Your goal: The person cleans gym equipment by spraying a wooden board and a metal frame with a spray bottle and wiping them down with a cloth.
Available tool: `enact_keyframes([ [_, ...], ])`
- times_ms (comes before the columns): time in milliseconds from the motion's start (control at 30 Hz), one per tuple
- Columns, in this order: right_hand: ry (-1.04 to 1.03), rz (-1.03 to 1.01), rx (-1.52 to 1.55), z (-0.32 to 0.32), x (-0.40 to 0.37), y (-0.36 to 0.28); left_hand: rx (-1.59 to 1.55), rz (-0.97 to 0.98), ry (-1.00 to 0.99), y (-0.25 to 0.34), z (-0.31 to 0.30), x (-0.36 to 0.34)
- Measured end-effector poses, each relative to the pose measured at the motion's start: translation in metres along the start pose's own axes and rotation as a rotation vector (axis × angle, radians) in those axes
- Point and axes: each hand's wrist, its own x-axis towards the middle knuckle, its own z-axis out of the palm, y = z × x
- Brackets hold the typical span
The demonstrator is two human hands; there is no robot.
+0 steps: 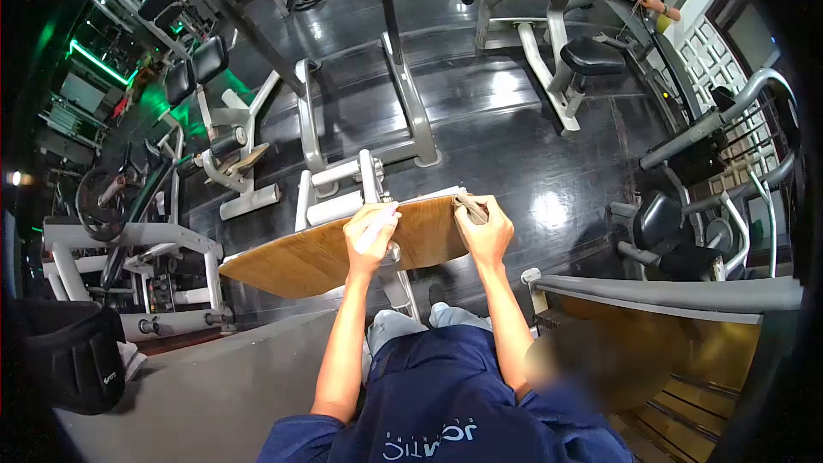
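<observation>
A wooden board (420, 231) with a pale edge spans the space in front of me, on a grey metal frame. My left hand (369, 244) is closed at its upper edge, around a small whitish thing (377, 221) whose kind I cannot make out. Near the board's right end, my right hand (487, 231) pinches a folded grey-brown cloth (468, 206) against the edge. Fingers partly cover both held things. The board's far side is hidden.
Grey machine frame tubes (339, 206) stand just beyond the board. A padded bench machine (591, 56) is at the back right, a weight machine (129, 249) at left. Beside me are a grey padded surface (231, 369) and a black support belt (73, 360).
</observation>
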Motion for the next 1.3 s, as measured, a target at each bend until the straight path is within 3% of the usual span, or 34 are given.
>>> enact_keyframes([
  [233,-0.094,0.126,-0.085,0.005,-0.032,0.035,-0.017,-0.005,0.003,-0.001,0.000,0.000],
  [533,0.018,0.052,0.013,0.001,-0.014,0.008,-0.015,-0.013,0.007,0.000,0.001,-0.001],
  [900,-0.049,0.199,-0.017,0.012,-0.050,0.062,-0.011,-0.030,0.002,0.000,0.001,-0.001],
  [1133,-0.004,0.174,0.079,0.012,-0.026,0.014,0.007,-0.001,-0.007,-0.003,0.000,-0.002],
  [1300,-0.096,0.178,-0.042,0.025,-0.066,0.066,0.019,0.017,-0.003,-0.002,0.001,-0.002],
])
